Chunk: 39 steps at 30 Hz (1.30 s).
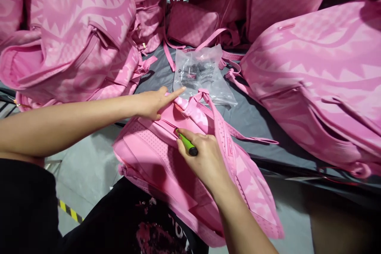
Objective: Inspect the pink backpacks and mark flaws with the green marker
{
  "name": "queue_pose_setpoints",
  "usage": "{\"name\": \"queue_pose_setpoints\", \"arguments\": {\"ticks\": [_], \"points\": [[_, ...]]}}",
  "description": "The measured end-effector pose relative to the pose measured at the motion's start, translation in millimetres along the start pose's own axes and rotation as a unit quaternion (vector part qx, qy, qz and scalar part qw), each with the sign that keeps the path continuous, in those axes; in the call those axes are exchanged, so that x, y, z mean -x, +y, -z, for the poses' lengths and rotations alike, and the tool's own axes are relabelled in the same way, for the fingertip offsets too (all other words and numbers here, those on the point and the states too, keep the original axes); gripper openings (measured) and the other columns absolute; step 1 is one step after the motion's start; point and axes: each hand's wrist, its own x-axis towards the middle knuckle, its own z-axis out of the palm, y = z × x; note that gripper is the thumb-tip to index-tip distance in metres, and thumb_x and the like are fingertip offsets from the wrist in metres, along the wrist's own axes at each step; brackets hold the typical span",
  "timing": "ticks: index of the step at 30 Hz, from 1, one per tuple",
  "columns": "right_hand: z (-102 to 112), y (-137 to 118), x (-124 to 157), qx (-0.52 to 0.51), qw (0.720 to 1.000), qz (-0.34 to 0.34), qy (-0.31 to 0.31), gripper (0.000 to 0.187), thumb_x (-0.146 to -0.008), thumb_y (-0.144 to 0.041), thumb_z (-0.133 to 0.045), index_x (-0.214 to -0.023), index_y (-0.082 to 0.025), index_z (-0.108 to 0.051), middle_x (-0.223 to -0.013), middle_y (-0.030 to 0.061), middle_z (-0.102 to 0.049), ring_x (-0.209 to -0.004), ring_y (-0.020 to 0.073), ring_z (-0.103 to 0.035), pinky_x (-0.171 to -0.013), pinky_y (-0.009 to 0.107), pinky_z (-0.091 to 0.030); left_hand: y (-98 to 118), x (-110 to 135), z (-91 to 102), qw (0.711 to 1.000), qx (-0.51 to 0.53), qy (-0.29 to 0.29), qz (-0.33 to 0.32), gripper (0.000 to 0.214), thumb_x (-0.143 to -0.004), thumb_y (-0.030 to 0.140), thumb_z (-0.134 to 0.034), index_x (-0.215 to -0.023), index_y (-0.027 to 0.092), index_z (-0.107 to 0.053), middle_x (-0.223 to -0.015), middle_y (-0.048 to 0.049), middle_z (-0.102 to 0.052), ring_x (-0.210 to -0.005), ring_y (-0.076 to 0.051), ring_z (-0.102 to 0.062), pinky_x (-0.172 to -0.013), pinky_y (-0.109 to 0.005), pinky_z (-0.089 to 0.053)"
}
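A pink backpack lies back-side up across my lap and the table edge, its padded mesh panel and straps facing me. My left hand rests on its top near the carry handle, index finger stretched out and pressing the fabric. My right hand is closed around a small green tool with a black end, its tip touching the seam at the top of the back panel.
Several more pink patterned backpacks are heaped round the dark grey table, on the left, at the back and on the right. A clear plastic bag of small metal parts lies just beyond the backpack. Grey floor with a yellow-black stripe shows lower left.
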Motion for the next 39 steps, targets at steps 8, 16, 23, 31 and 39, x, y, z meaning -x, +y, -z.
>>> {"name": "queue_pose_setpoints", "arguments": {"ticks": [8,16,23,31,39], "points": [[-8,-10,-11,-0.067,0.997,0.03,-0.009,0.026,-0.085,-0.022,-0.067,-0.109,-0.022,-0.077,-0.076,0.0052,-0.074,-0.071,0.0223,-0.067,-0.078,0.04,-0.049,-18,-6,-13.6,0.998,0.003,0.052,-0.032,0.111,-0.083,0.025,-0.065,-0.158,0.032,0.016,-0.124,-0.0078,-0.051,-0.09,-0.019,-0.064,-0.075,-0.026,-0.046],[-30,-13,-20,-0.133,0.991,0.006,0.024,0.03,-0.087,-0.026,-0.065,-0.114,-0.022,-0.077,-0.076,0.0065,-0.07,-0.07,0.0217,-0.064,-0.07,0.036,-0.05,-18,-8,-8.2,0.999,0.015,0.01,-0.033,0.108,-0.083,0.021,-0.061,-0.159,0.029,0.016,-0.131,-0.0112,-0.049,-0.091,-0.019,-0.064,-0.075,-0.025,-0.046],[-50,-18,-29,-0.118,0.99,0.014,0.072,0.03,-0.087,-0.024,-0.064,-0.115,-0.022,-0.075,-0.089,0.0072,-0.078,-0.079,0.024,-0.071,-0.082,0.042,-0.05,-14,-9,-10.7,0.999,0.011,0.022,-0.032,0.103,-0.086,0.022,-0.058,-0.16,0.027,0.013,-0.132,-0.0161,-0.048,-0.091,-0.021,-0.064,-0.074,-0.027,-0.046],[-47,-22,-24,-0.123,0.987,0.02,0.098,0.028,-0.089,-0.026,-0.062,-0.114,-0.02,-0.073,-0.1,0.0068,-0.079,-0.089,0.0242,-0.073,-0.087,0.043,-0.047,-16,-11,-17.6,0.999,0.002,0.036,-0.038,0.098,-0.089,0.021,-0.055,-0.16,0.027,0.013,-0.126,-0.0165,-0.05,-0.088,-0.023,-0.065,-0.069,-0.028,-0.045],[-45,-23,-28,-0.156,0.986,-0.011,0.061,0.026,-0.088,-0.028,-0.062,-0.111,-0.023,-0.072,-0.104,0.0058,-0.079,-0.093,0.0246,-0.072,-0.09,0.043,-0.05,-15,-9,-15.1,0.999,0.022,0.032,-0.037,0.096,-0.088,0.021,-0.055,-0.161,0.027,0.008,-0.13,-0.0191,-0.05,-0.09,-0.026,-0.066,-0.071,-0.031,-0.047]]}}
